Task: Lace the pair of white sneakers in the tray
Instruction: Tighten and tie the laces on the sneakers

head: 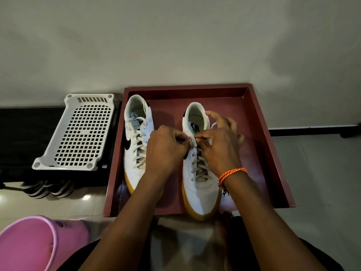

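inside the dark red tray on the floor, two white sneakers stand side by side, toes toward the person and heel openings toward the wall. both have gum-yellow soles and off-white flat laces. the left sneaker shows a black swoosh on its outer side and is laced in crosses up to the top eyelets, with loose lace looping over the tongue. the right sneaker is laced in crosses along its lower part, a black logo is printed on its insole, and its toe reaches out past the tray's near edge. the tray holds nothing else that can be made out apart from the shoes and a loop of lace lying beside the right sneaker's collar. both hands meet over the upper eyelets of the right sneaker. the left hand has its fingers curled, thumb and forefinger pinching the tip of the lace at the shoe's left eyelet row. the right hand, with an orange braided cord around its wrist, pinches the same lace just beside it, while its other fingers spread out, blurred, over the shoe's collar. left of the tray a white perforated basket lies upside down on a black stand, and a pink plastic tub sits at the near left.
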### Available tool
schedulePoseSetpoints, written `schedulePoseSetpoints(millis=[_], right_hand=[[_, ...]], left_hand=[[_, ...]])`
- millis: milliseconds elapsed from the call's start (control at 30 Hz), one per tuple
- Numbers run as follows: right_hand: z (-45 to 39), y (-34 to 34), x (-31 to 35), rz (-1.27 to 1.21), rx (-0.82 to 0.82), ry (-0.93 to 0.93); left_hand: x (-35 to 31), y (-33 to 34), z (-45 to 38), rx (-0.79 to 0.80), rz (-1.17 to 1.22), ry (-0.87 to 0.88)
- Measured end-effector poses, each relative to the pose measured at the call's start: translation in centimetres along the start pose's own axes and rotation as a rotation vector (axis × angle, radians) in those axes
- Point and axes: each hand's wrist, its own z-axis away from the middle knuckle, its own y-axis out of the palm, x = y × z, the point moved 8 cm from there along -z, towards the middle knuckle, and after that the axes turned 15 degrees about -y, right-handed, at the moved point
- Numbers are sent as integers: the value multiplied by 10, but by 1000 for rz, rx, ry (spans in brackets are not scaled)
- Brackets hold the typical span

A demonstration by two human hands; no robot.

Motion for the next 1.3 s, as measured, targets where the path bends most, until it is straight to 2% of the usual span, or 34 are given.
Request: schedulePoseSetpoints(millis=[300,400,467,600,733,800,833,900,967,1000,1067,1100,1200,1233,1300], right_hand=[[1,10,-2,-11,42,5],[1,7,-2,69,51,-22],[1,6,-1,105,59,-50],[2,8,-3,105,66,-72],[-1,3,-8,66,21,-48],[-3,0,-12,-5,-12,-28],[-3,-2,-14,-43,-26,-15],[-2,-4,-17,-94,-37,4],[-1,-4,-18,-123,-32,8],[0,-4,-18,-131,-30,5],[0,-3,-18,-132,-27,-3],[0,-3,-18,-124,-28,-7],[-1,-4,-18,-89,-23,-18],[-1,-5,-18,-82,-20,-17],[0,-6,-20,-82,-16,-4]], left_hand=[[-8,-3,9,-200,-94,74],[-9,-2,8,-185,-32,88],[-9,-6,6,-115,145,63],[-6,-14,0,184,855,-101],[-13,-25,3,405,1414,-158],[-9,-34,-2,474,1575,-173],[-8,-38,-5,493,1562,-163],[2,-40,-13,430,1307,-189],[13,-38,-18,240,791,-220],[11,-33,-16,159,493,-164],[0,-10,-5,120,0,29],[-3,2,0,122,-133,98],[-7,15,1,84,-156,182],[-10,14,0,106,-88,182],[-12,9,0,216,211,85]])
